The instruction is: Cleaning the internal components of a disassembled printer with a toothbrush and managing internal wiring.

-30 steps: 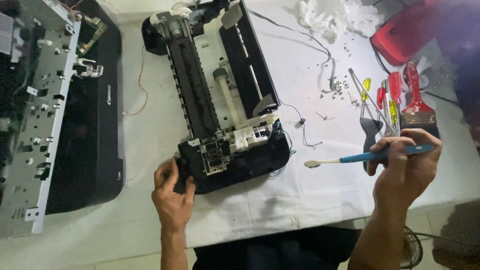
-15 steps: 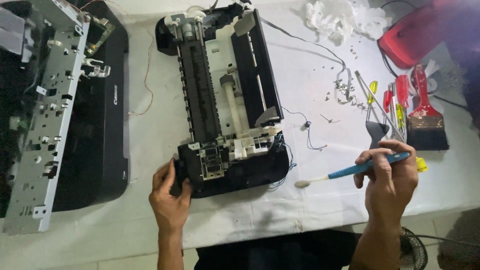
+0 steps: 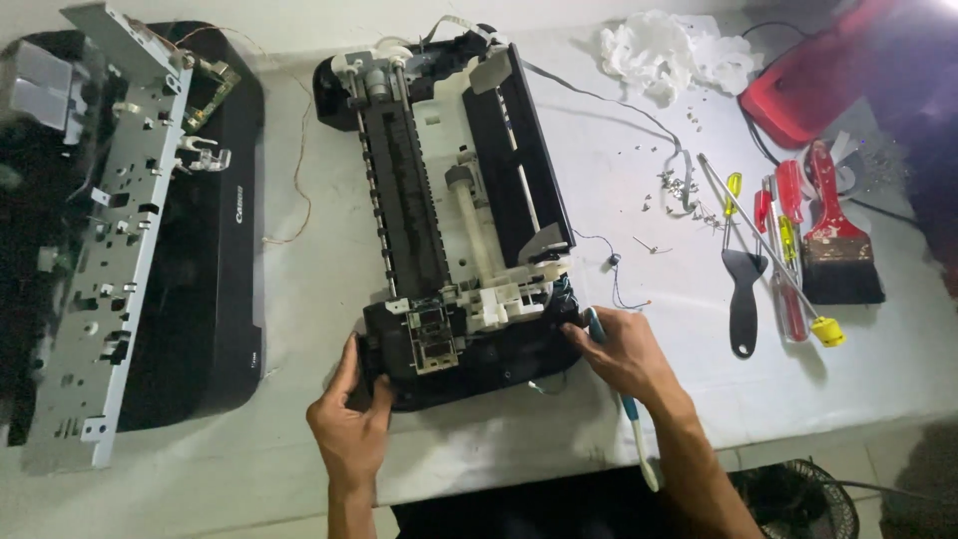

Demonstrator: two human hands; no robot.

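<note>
Right hand (image 3: 621, 351) is closed around a blue-and-white toothbrush (image 3: 627, 409), its fingers wrapped over the head end so that the bristles are hidden against the near right corner of the stripped printer chassis (image 3: 459, 230); the handle trails back toward the near edge of the table, past the wrist. Left hand (image 3: 351, 419) is partly open and pressed against the near left corner of the same chassis, thumb up along its side and fingers curled onto the black base, holding nothing else. The chassis lies between the two hands and just beyond them, its long axis running from the near edge toward the far side of the white-covered table (image 3: 619, 200), tilted slightly to the left at the far end. Both hands touch its near end, one at each corner, so neither is clearly nearer. It is a black plastic frame with the cover off: a dark roller bed down the left, a white shaft and white brackets down the middle, a small grey circuit block at the near end, thin loose wires trailing to the right. To the left lie a black printer cover (image 3: 215, 289) and a perforated grey metal plate (image 3: 105, 260). To the right, well apart, lie screwdrivers (image 3: 783, 260), a paintbrush (image 3: 836, 250) and scattered screws (image 3: 679, 185).
</note>
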